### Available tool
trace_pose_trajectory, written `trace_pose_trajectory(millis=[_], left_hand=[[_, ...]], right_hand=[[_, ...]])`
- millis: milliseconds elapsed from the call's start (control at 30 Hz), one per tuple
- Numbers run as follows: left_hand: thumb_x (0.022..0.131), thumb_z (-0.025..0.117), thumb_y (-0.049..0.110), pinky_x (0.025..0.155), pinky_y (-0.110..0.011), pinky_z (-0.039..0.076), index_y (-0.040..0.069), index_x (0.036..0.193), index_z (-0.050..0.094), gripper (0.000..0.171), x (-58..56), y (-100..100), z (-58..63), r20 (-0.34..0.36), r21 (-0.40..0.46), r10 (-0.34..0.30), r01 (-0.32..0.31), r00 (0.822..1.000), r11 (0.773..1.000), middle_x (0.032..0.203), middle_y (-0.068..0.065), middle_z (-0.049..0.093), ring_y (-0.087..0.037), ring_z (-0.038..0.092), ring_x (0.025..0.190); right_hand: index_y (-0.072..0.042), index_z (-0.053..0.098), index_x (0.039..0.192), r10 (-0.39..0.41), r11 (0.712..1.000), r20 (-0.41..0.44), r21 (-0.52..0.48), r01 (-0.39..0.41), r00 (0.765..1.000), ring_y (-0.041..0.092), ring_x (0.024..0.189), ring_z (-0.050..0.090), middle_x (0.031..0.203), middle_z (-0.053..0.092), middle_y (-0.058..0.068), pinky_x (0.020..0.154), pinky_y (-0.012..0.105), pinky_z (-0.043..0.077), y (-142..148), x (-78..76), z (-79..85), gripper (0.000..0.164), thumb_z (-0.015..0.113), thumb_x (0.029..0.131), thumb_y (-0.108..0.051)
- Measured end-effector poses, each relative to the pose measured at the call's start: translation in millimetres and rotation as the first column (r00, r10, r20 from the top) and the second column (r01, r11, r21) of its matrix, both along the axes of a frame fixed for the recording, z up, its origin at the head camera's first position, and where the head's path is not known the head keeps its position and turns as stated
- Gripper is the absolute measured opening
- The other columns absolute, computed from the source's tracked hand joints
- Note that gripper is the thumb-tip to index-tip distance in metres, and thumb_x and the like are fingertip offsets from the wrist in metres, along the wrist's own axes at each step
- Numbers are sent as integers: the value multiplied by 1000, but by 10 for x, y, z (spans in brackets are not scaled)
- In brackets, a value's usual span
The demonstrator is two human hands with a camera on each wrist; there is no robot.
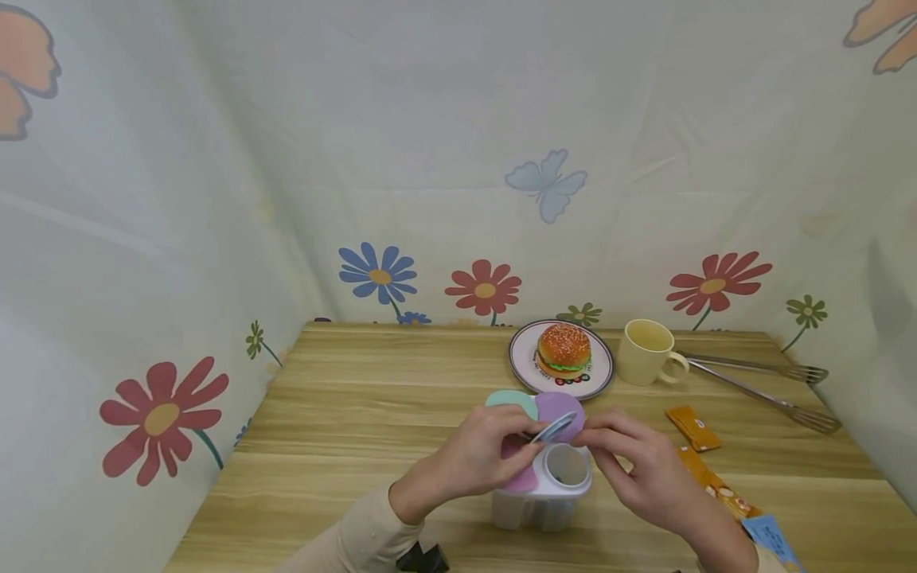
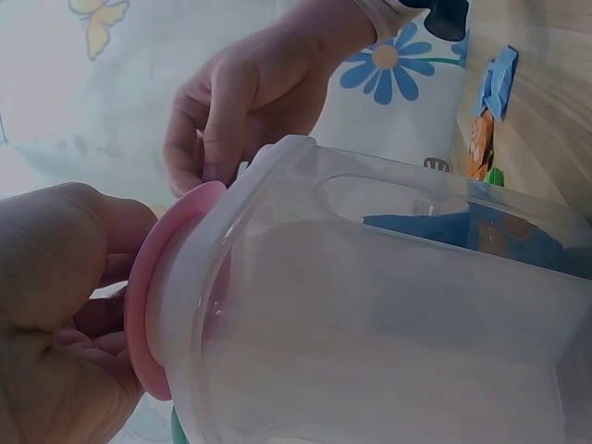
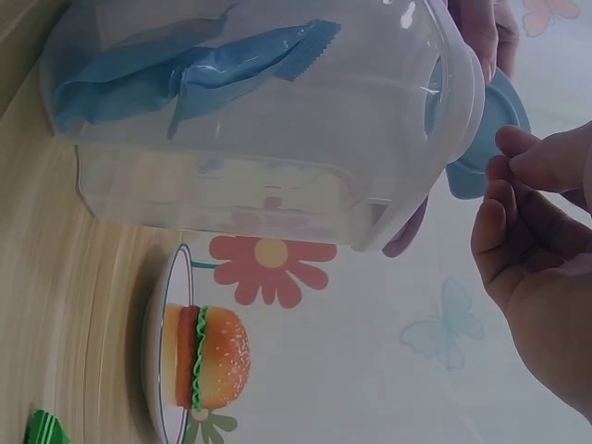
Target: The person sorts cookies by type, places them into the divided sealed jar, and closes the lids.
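A clear storage box (image 1: 533,511) with a white top stands at the table's front, its round lids coloured green (image 1: 512,400), purple (image 1: 562,410) and pink (image 1: 521,469). The blue lid (image 1: 555,427) is raised, baring one round opening (image 1: 567,465). My left hand (image 1: 483,450) pinches this blue lid above the box. Right of the opening is my right hand (image 1: 641,465), fingers loosely bent and thumb close to the forefinger near the lid's edge; I see nothing held in it. Inside the box, through its wall, lies a blue packet (image 3: 194,74).
Behind the box, a toy burger (image 1: 564,350) sits on a plate (image 1: 521,374), beside a yellow mug (image 1: 637,358). Two metal whisks (image 1: 795,410) lie at the right. Orange packets (image 1: 693,428) and a blue packet (image 1: 772,541) lie on the table's right side.
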State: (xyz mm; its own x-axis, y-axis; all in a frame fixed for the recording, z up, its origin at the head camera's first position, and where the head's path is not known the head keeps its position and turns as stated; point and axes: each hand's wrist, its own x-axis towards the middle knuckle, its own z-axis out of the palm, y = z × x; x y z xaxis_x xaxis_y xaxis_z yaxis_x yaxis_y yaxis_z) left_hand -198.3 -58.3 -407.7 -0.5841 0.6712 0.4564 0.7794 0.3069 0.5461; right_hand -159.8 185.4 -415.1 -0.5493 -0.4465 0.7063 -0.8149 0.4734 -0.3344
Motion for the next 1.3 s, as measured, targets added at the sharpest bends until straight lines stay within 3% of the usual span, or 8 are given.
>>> trace_pose_trajectory(millis=[133,400,633,900,1300], left_hand=[[90,70,13,77,-7,50,6,104,73,16,0,-1,9,-3,5,-2,2,1000,1000,94,-1,70,1,60,86],[89,70,12,76,-7,50,6,103,73,15,1,0,1,-27,11,-6,7,1000,1000,93,-1,70,1,60,86],[89,70,12,76,-7,50,6,102,73,15,9,3,6,-18,11,-4,5,1000,1000,92,-1,70,1,60,86],[89,70,13,76,-8,51,6,104,73,16,15,-2,26,4,-1,3,-3,1000,1000,94,-2,70,2,60,86],[89,70,12,77,-6,49,6,103,73,16,7,-3,11,-21,1,2,-2,1000,1000,92,-1,71,2,60,86]], right_hand=[[-22,71,99,-8,1000,4,9,8,1000,5,91,59,102,65,-7,80,8,47,0,-6,5,40,71,76,11],[-16,73,99,9,1000,-68,-18,-10,998,8,90,62,101,67,-4,83,10,48,28,-40,-33,34,70,77,10],[-15,72,98,-16,1000,-27,-5,16,999,6,88,62,100,67,-5,80,9,48,92,-41,-59,33,69,78,11],[-17,72,97,-106,994,57,26,105,993,5,85,62,99,66,-8,76,9,49,174,-17,-65,33,72,78,10],[-25,70,99,-183,983,42,33,182,982,1,84,60,99,64,-14,72,9,48,263,17,-125,44,74,74,11]])
